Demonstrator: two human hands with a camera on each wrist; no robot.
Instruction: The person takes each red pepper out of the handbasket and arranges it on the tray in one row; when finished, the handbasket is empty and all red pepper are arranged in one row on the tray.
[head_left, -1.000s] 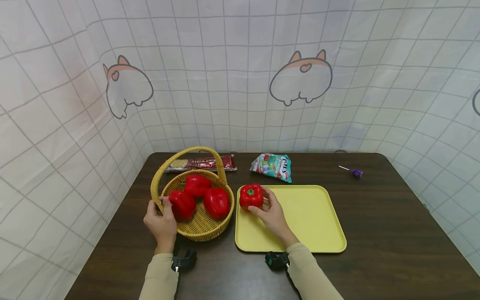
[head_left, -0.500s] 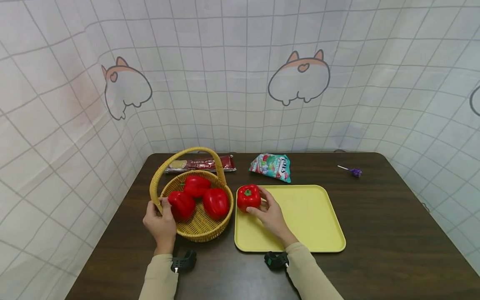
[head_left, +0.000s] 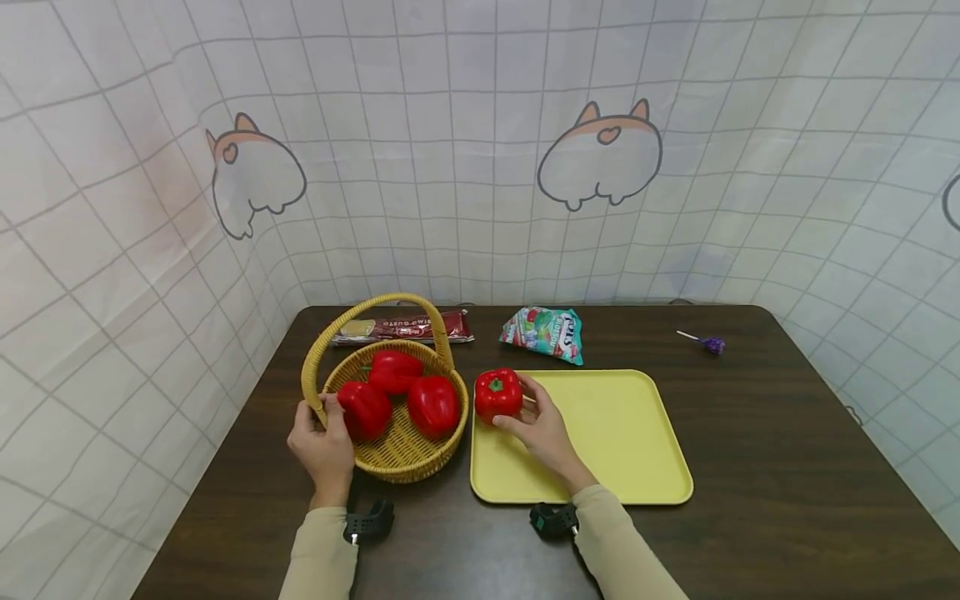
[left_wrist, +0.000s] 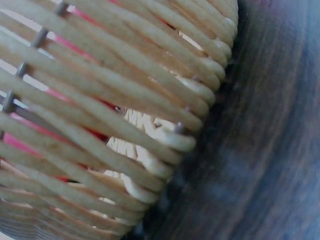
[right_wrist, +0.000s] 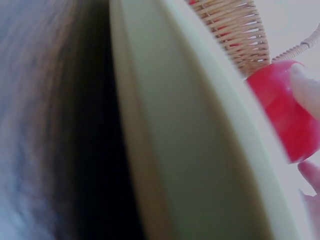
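At the left of the head view, my left hand (head_left: 324,450) grips the yellow wicker basket (head_left: 405,472) by its rim, where the arched handle meets it. Three red bell peppers (head_left: 433,407) lie inside the basket. Over the left end of the yellow tray (head_left: 615,433), my right hand (head_left: 549,437) holds another red bell pepper (head_left: 498,397), green stem up, thumb at the near side and fingers at the right. The right wrist view shows this pepper beyond the tray's edge (right_wrist: 200,125); whether it touches the tray is unclear. Basket weave (left_wrist: 100,75) fills most of the left wrist view.
Behind the basket lies a dark red snack packet (head_left: 450,325). A teal candy bag (head_left: 551,333) lies behind the tray, and a purple lollipop (head_left: 711,344) at the back right. A white grid-patterned curtain (head_left: 480,167) surrounds the dark wooden table (head_left: 765,433).
Between the first frame and now, the pepper in my right hand has shifted slightly left, towards the basket. My left hand and the basket stay where they were.
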